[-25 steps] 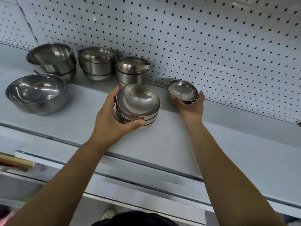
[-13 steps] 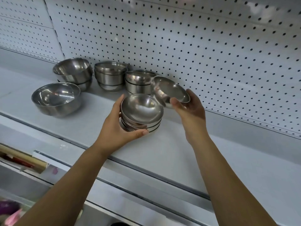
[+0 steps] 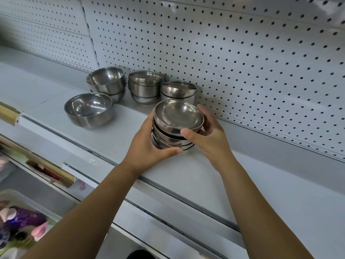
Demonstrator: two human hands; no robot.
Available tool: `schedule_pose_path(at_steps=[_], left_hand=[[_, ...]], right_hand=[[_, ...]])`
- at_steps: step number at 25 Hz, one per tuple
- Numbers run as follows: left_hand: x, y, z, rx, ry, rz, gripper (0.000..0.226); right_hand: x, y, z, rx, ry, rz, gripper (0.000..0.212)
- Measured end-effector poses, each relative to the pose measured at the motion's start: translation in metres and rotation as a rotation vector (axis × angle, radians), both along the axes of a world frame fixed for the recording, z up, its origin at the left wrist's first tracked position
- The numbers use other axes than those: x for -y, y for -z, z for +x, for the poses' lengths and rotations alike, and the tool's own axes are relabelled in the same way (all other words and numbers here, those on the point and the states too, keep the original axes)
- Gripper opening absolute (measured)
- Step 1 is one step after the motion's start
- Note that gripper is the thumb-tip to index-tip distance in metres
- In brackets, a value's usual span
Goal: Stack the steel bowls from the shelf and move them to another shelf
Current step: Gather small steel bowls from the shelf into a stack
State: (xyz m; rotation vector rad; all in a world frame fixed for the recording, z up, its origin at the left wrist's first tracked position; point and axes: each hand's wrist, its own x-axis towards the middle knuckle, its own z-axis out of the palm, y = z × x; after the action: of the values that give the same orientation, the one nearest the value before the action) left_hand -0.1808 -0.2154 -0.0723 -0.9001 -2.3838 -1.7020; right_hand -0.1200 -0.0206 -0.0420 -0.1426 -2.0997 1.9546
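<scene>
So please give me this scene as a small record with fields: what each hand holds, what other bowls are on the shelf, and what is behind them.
left hand: left hand grips the left side of the stack of small bowls
right hand: right hand grips the right side of the same stack
stack position: at the shelf, whether lifted cannot be told
other bowls: single large bowl; three more stacks of bowls behind
backing: white pegboard
below, left: blurred pink and purple items
</scene>
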Motion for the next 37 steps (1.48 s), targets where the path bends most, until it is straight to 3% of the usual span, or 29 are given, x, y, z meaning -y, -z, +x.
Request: schedule_pose_path(at_steps=[6, 12, 17, 22, 26, 30, 34, 37], left_hand=[[0.000, -0.001, 0.001, -0.041, -0.025, -0.048, 0.118], [-0.001, 0.000, 0.003, -0.061, -0.044, -0.044, 0.114], [-0.001, 0.002, 0.003, -0.058, -0.041, -0.042, 0.112], [0.008, 0.006, 0.003, 0.021, 0.014, -0.027, 0.119], [0.023, -0.003, -0.001, 0.053, -0.061, 0.102, 0.083], [0.022, -0.041, -0.038, 0.038, -0.166, 0.057, 0.042], [0.005, -0.061, -0.086, -0.050, -0.131, -0.087, 0.032], [-0.011, -0.065, -0.126, -0.201, -0.068, -0.257, 0.031]], right_hand=[[-0.002, 0.008, 0.001, -0.006, -0.036, 0.002, 0.090], [-0.008, -0.001, 0.001, 0.007, -0.053, 0.022, 0.112], [-0.012, 0.000, 0.000, 0.009, -0.097, 0.068, 0.116], [-0.008, 0.010, 0.001, 0.014, -0.119, 0.036, 0.103], [-0.002, 0.022, 0.004, 0.024, -0.132, -0.010, 0.108], [0.014, 0.027, 0.002, 0.027, -0.069, 0.011, 0.128], [0.033, 0.036, 0.003, 0.033, 0.048, 0.006, 0.139], [0.039, 0.040, 0.006, 0.057, 0.102, 0.041, 0.130]])
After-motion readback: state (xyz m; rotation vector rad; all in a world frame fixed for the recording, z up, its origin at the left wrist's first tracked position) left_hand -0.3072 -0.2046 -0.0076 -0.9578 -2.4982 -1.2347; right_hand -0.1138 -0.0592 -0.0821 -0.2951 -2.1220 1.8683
